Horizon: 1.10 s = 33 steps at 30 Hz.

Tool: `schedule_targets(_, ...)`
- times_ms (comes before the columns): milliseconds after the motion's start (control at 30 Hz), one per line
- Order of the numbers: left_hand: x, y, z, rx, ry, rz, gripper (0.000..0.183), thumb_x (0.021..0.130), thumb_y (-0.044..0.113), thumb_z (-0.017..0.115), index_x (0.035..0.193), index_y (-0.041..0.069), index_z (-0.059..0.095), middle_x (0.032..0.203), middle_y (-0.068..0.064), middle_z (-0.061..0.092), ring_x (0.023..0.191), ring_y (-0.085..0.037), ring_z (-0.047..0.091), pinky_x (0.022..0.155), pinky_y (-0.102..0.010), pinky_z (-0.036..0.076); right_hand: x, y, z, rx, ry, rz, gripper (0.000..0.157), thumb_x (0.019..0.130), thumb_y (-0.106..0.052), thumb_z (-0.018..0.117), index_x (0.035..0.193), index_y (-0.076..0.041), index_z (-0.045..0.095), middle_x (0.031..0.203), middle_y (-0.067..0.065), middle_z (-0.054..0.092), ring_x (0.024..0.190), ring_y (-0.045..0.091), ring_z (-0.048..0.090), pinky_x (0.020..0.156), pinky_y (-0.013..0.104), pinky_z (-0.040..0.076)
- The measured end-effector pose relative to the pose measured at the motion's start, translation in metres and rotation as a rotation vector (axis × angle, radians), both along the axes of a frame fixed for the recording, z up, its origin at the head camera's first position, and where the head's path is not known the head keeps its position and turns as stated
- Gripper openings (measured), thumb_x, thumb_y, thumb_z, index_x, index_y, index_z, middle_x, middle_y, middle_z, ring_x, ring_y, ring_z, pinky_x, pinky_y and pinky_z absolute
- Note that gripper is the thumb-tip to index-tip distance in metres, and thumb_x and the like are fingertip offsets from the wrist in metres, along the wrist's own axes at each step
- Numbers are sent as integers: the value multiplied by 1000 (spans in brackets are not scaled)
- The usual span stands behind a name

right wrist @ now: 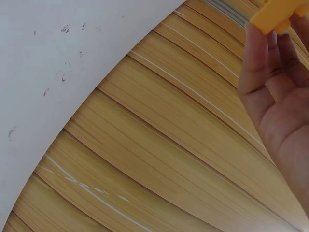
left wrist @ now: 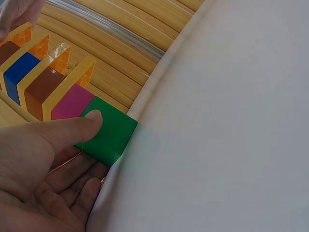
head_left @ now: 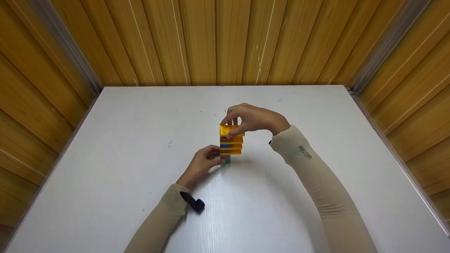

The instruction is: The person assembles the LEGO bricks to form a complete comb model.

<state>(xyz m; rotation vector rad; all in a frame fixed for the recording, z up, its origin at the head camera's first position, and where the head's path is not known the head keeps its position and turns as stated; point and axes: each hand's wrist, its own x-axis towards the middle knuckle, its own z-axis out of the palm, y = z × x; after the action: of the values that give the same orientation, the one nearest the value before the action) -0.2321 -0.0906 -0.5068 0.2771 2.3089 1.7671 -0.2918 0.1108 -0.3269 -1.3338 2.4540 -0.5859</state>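
A tower of toy building bricks (head_left: 231,148) stands upright near the middle of the table. Its base is a green brick (left wrist: 116,133) with a purple brick (left wrist: 72,102) on it; above, yellow pieces that jut to the right alternate with brown and blue bricks (left wrist: 21,70). My left hand (head_left: 202,162) grips the base, thumb on the green brick's face and fingers behind it. Up at the top, my right hand (head_left: 255,117) pinches the topmost yellow brick (right wrist: 277,14) between thumb and fingers. Whether that brick is pressed fully onto the one below, I cannot tell.
The white table (head_left: 123,140) has small dark marks on its surface. Wood-patterned panels (head_left: 197,42) rise behind it and at both sides. A black wrist strap (head_left: 192,202) sits on the left sleeve.
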Motion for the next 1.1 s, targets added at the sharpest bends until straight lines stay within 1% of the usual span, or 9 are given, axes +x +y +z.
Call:
schedule_targets(167,1,1,3,-10,-9,2,38,85,10,72,121,11,60,123,-7,65,118,-22,60,105,-36,45,1,-1,3,34,-27,-41,37,84,-28,75,117,-12,70,98,4,63,92,18,61,80,32,54)
schedule_targets(333,1,0,5,-12,-18,-4,38,85,13,72,121,11,60,124,-7,65,120,-23,59,106,-38,44,2,-3,3,58,-34,-59,37,84,-27,75,117,-12,70,99,3,62,94,18,61,81,31,54)
schedule_targets(533,0,0,3,-22,3,-11,39,84,12,73,121,11,60,123,-7,65,118,-23,60,105,-37,46,1,-3,2,45,-37,-56,36,84,-27,75,116,-11,69,99,4,61,93,19,61,81,32,54)
schedule_targets(800,1,0,4,-20,-5,0,39,84,11,73,121,11,60,123,-7,65,117,-23,61,104,-36,46,1,-5,1,49,-54,-52,37,84,-26,75,116,-9,69,97,6,60,94,20,62,83,33,54)
schedule_targets(1000,0,0,4,-15,-7,-6,39,84,13,73,121,11,60,122,-7,66,116,-23,61,104,-37,46,1,-5,2,60,-55,-58,37,84,-26,75,116,-9,68,98,6,60,95,20,61,83,33,53)
schedule_targets(1100,1,0,-1,-17,4,-6,39,85,13,73,121,11,60,122,-7,65,116,-22,61,105,-37,45,3,-6,-3,62,-49,-63,37,84,-25,75,116,-9,68,100,6,61,96,20,61,84,33,53)
